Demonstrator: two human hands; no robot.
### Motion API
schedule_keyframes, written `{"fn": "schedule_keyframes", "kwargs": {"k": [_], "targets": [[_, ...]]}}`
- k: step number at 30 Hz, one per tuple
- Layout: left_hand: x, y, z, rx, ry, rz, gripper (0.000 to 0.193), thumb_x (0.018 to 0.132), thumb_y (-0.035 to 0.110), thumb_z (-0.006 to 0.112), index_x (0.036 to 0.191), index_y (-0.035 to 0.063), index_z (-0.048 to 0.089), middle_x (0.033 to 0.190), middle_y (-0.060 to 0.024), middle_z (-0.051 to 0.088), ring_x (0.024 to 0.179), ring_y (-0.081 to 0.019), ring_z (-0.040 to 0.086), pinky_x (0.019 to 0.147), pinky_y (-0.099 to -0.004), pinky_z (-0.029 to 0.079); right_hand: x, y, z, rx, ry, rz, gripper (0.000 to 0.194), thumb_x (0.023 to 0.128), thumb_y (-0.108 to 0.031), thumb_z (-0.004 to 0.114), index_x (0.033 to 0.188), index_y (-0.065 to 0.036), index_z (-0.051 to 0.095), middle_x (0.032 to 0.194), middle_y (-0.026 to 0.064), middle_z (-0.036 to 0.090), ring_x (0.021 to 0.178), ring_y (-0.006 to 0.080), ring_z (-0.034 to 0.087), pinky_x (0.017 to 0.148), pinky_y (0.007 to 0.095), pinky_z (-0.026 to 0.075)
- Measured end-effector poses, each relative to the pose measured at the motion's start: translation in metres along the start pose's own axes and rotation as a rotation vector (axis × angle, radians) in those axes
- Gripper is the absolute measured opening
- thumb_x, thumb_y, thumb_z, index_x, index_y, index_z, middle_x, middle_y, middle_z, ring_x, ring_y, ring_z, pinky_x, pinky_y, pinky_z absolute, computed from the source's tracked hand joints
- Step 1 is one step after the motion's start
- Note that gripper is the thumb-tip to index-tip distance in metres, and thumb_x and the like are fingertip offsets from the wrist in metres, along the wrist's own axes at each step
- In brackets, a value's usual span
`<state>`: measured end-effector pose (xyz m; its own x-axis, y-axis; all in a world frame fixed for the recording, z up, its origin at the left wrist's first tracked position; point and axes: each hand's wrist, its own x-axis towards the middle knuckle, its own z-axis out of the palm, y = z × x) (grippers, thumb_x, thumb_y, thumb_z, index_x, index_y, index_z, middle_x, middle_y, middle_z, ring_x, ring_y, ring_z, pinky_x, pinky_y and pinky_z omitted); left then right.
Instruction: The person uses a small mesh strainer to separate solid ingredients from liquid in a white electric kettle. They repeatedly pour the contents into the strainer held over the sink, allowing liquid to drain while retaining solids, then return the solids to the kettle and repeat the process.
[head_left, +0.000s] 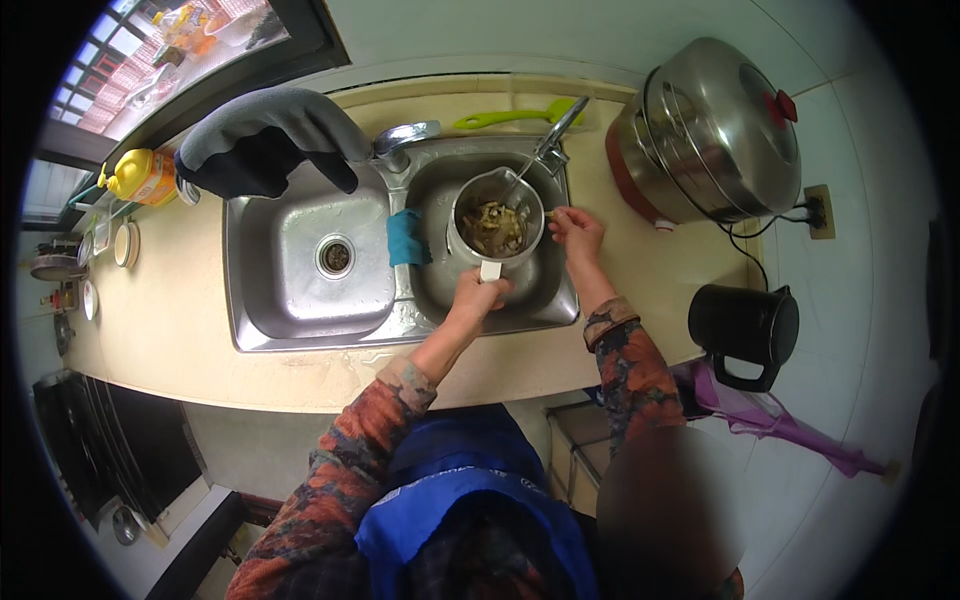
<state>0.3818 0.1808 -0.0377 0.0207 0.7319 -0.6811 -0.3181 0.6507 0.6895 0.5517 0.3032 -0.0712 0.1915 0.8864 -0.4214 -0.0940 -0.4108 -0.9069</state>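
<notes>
A metal jug-like pot (459, 236) with a pouring lip and a white handle (490, 271) is over the right basin (544, 289) of a steel double sink. My left hand (474, 298) grips that handle from the near side. Inside the pot lie many pale brownish cut pieces (495, 225) in liquid. A slim chrome spout (562, 127) reaches over the pot's far rim, with what looks like a thin stream of water below it. Just right of the pot, my right hand (579, 232) has its fingertips pinched together, and a small pale sliver seems to stick out from them.
A teal cloth (406, 237) drapes over the sink divider. The main faucet (397, 142) carries a grey-and-black glove (274, 131). Behind the sink lies a green utensil (510, 118). At right stand a steel steamer (712, 142) and a black kettle (742, 326); a yellow bottle (146, 178) is left.
</notes>
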Motion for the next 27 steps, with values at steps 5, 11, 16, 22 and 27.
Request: {"fn": "schedule_keyframes", "kwargs": {"k": [5,11,16,22,27], "targets": [[-0.064,0.022,0.0,-0.086,-0.03,0.022,0.013,0.078,0.004,0.063,0.09,0.0023,0.063,0.089,-0.0055,0.063,0.082,-0.0158,0.06,0.07,-0.0335,0.054,0.012,0.016,0.017,0.026,-0.042,0.024,0.011,0.083,-0.01,0.068,0.091,-0.003,0.068,0.076,0.0022,0.066,0.063,0.0098,0.061,0.054,0.0217,0.047],[-0.154,0.05,-0.016,-0.084,-0.031,0.111,0.015,0.076,-0.003,0.06,0.09,-0.0001,0.061,0.088,-0.0058,0.061,0.082,-0.0164,0.06,0.073,-0.0353,0.055,0.002,0.023,0.064,0.002,-0.142,0.093,0.01,0.082,-0.01,0.068,0.088,-0.002,0.068,0.075,0.0041,0.065,0.061,0.0107,0.06,0.055,0.0227,0.048],[-0.177,0.054,-0.034,0.025,-0.034,0.173,0.017,0.073,-0.007,0.058,0.089,-0.0016,0.061,0.086,-0.0066,0.06,0.08,-0.0163,0.059,0.074,-0.035,0.055,-0.021,0.014,0.099,0.126,-0.19,0.046,0.008,0.083,-0.007,0.065,0.085,0.001,0.066,0.071,0.0043,0.064,0.06,0.0103,0.059,0.051,0.0225,0.046],[-0.181,0.056,-0.033,-0.067,0.026,0.215,0.005,0.073,-0.005,0.06,0.074,-0.0001,0.062,0.074,-0.0025,0.061,0.07,-0.0102,0.056,0.067,-0.0247,0.046,-0.027,0.003,0.097,0.164,-0.127,-0.031,0.009,0.083,-0.009,0.067,0.086,0.0,0.068,0.075,0.004,0.066,0.06,0.0085,0.058,0.055,0.0208,0.044],[-0.175,0.058,-0.03,-0.086,0.015,0.205,0.005,0.073,-0.004,0.06,0.076,-0.0003,0.061,0.074,-0.0027,0.06,0.07,-0.0101,0.055,0.066,-0.0244,0.046,-0.033,-0.002,0.086,0.13,-0.169,-0.169,0.013,0.08,-0.008,0.069,0.091,0.001,0.069,0.079,0.0048,0.068,0.067,0.009,0.061,0.06,0.0204,0.046]]}}
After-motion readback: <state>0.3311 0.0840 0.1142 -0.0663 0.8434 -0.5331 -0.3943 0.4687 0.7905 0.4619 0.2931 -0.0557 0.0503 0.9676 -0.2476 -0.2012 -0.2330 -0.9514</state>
